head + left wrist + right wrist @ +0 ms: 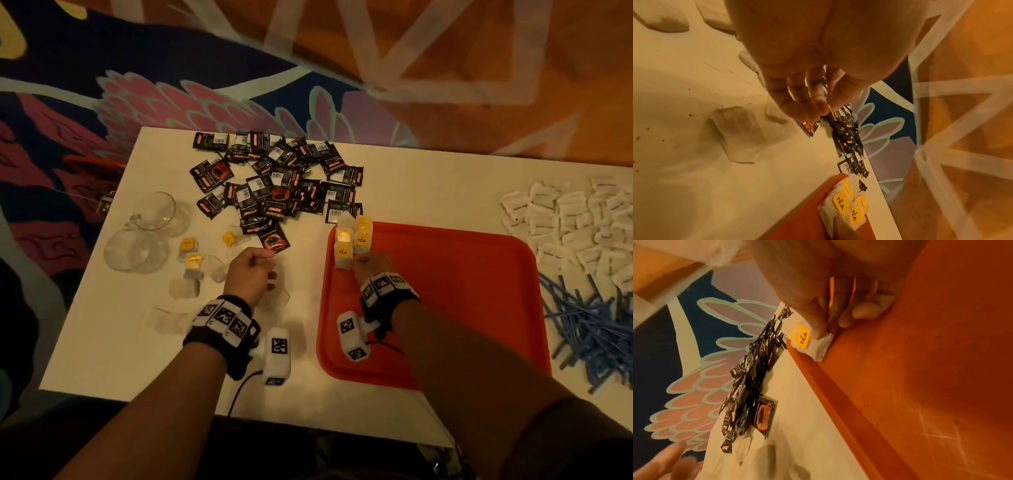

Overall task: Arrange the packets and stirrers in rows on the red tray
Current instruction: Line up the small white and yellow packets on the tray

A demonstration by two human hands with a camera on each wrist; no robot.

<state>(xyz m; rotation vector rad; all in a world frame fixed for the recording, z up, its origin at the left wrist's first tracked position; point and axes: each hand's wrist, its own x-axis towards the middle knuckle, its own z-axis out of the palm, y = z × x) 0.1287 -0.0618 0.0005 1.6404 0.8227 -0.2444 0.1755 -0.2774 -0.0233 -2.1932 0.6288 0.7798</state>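
Note:
Several tea bags (352,236) with yellow tags lie in the far left corner of the red tray (462,274). My right hand (359,262) is at their near end. Its thumb and curled fingers pinch the corner of the nearest tea bag (803,337) against the tray (920,369). My left hand (265,260) hovers over the table with its fingers loosely curled. The fingertips (818,107) are at the near corner of a black packet (809,128) that lies flat; I cannot tell whether they touch it. The pile of black packets (274,171) lies beyond.
White packets (575,219) and blue stirrers (589,329) are heaped to the right of the tray. Two glass cups (150,212) stand at the table's left. Loose tea bags (191,260) lie between the cups and my left hand.

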